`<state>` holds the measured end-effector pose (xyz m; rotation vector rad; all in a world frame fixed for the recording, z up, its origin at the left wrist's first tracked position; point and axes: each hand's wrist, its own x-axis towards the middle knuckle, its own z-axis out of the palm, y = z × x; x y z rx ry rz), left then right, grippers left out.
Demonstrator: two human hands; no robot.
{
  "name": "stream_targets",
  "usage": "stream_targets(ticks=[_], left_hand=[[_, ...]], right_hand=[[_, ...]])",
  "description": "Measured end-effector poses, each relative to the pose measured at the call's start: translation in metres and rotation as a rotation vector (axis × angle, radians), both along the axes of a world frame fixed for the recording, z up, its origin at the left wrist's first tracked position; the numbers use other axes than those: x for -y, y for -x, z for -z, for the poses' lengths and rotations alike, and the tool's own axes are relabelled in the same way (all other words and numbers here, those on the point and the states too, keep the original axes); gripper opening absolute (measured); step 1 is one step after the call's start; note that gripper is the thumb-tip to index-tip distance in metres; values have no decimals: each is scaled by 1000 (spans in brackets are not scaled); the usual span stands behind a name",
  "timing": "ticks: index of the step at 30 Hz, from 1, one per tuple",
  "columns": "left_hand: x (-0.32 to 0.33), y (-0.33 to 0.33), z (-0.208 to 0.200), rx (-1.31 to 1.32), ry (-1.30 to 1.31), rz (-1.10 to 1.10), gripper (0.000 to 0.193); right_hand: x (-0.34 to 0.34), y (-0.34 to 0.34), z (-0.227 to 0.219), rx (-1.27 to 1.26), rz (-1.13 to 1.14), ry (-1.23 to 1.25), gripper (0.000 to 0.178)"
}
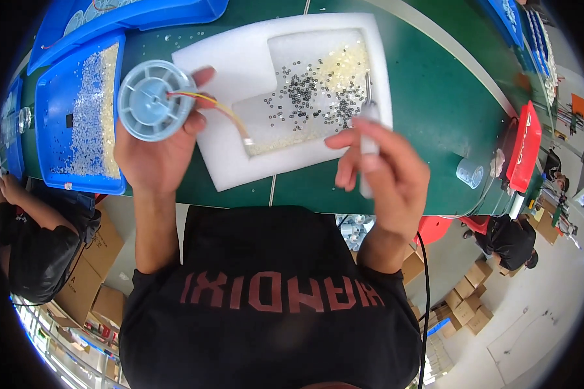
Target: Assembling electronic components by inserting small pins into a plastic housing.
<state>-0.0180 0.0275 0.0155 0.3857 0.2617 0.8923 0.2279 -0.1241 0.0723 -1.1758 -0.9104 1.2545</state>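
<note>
My left hand (pixel 150 163) is closed around a light-blue round plastic housing (pixel 154 102), its ribbed, wheel-like face turned up. Yellow and red wires (pixel 222 107) come out near its centre and end in a small white connector (pixel 248 141) over the foam tray. Held in my right hand (pixel 399 170) is a screwdriver (pixel 368 152) with a pale handle, its thin metal shaft pointing away from me over the tray's right part. The white foam tray (pixel 224 165) lies beneath, with many small black rings (pixel 302 91) and pale yellowish pieces (pixel 346 65) scattered in its recess.
A blue bin (pixel 50 133) of small clear and pale parts stands at left, with another blue bin (pixel 156 16) behind. On the right of the green table (pixel 428 97) are a clear cup (pixel 469 173) and a red tray (pixel 525 146). Other people (pixel 509 241) sit at both sides.
</note>
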Motion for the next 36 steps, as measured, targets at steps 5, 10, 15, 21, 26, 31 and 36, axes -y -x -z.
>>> stream_targets(ticks=[5, 10, 15, 21, 26, 31, 36], left_hand=[[-5, 1, 18, -60, 43, -31, 61], [-2, 4, 19, -226, -10, -44, 66], [0, 7, 23, -123, 27, -49, 73], [0, 7, 20, -176, 1, -38, 75], [1, 4, 13, -210, 4, -51, 75], [0, 5, 13, -221, -8, -31, 75], [0, 5, 14, -207, -18, -31, 76]], right_hand=[[-30, 2, 22, -269, 4, -146, 72], [-51, 24, 44, 321, 436, 13, 21], [-60, 30, 49, 697, 442, -67, 25], [-62, 32, 52, 788, 380, -113, 21], [-63, 32, 50, 782, 354, -103, 23], [-64, 32, 48, 783, 346, -78, 22], [-64, 35, 47, 798, 350, -43, 21]])
